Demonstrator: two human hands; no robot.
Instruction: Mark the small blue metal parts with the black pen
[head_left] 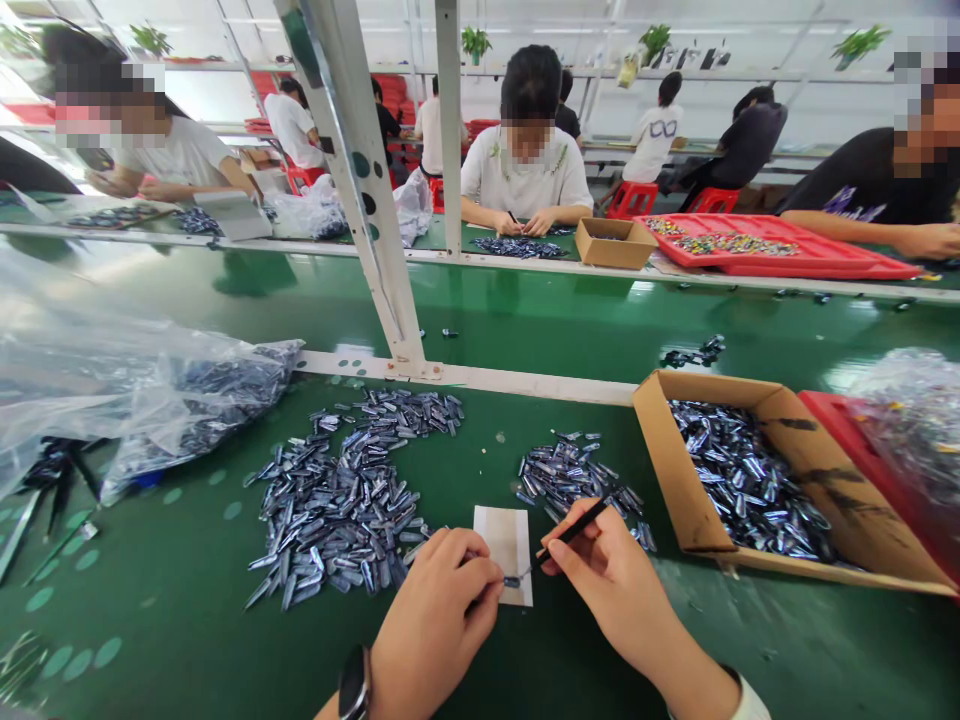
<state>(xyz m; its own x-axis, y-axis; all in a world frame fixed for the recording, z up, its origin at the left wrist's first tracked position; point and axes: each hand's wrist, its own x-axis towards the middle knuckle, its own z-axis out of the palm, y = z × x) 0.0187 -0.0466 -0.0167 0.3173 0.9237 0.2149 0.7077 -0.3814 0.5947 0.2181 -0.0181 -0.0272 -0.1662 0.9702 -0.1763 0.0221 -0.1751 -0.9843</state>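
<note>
View: head camera, the only one.
Piece in work: one small dark glossy piece (512,581), lower centre of the frame, above a pale card (504,532) on the green worktop (585,665).
Left hand: grip (442,610) closed, fingertips pinching the near end of that piece.
Right hand: grip (609,580) closed round a slim black tool (574,533), its thin tip at or just beside the piece; contact cannot be told.
Pile, left of centre: large heap of loose pieces (337,500).
Pile, right of centre: smaller heap (570,470), partly behind the right hand.
Cardboard box, right of frame: box (679,480) holding many similar pieces.
Bag, left of frame: clear bag (247,385) with more inside.
Progress (judgement): one piece mid-handling, not yet put down; much seems left. Which heap is finished and which waiting: cannot tell.
</note>
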